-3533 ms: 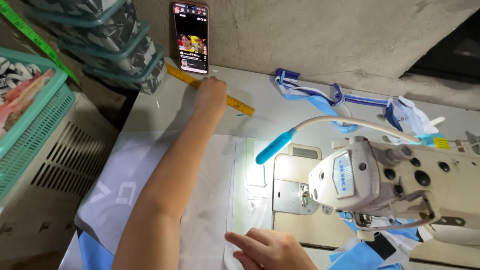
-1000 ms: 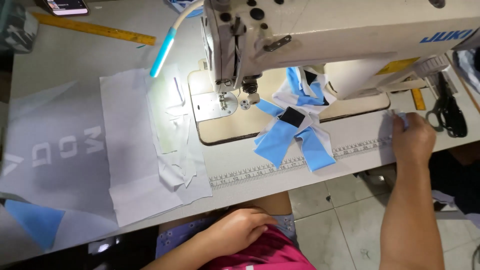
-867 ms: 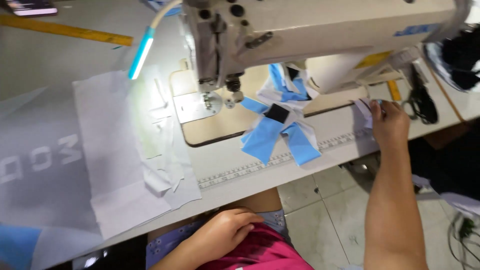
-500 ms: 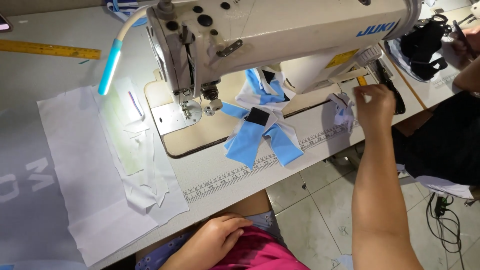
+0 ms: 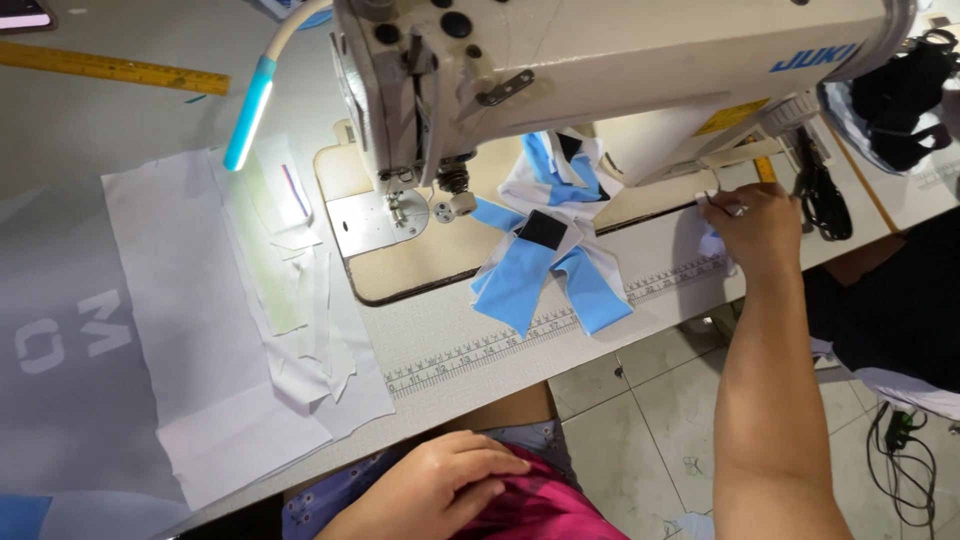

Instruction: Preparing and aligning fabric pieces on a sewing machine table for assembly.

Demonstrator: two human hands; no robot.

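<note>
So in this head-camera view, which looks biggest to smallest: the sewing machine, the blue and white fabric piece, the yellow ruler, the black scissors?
1. Sewing machine, by far.
2. Blue and white fabric piece.
3. Yellow ruler: long but thin, and cut off at the frame edge, so unsure.
4. Black scissors.

There is one view only, from a camera on the person's head. It looks steeply down and slightly forward over the sewing machine, close enough that the machine fills the top of the frame. Below the machine lie the bench edge, the lap, and tiled floor to its lower right.
</note>
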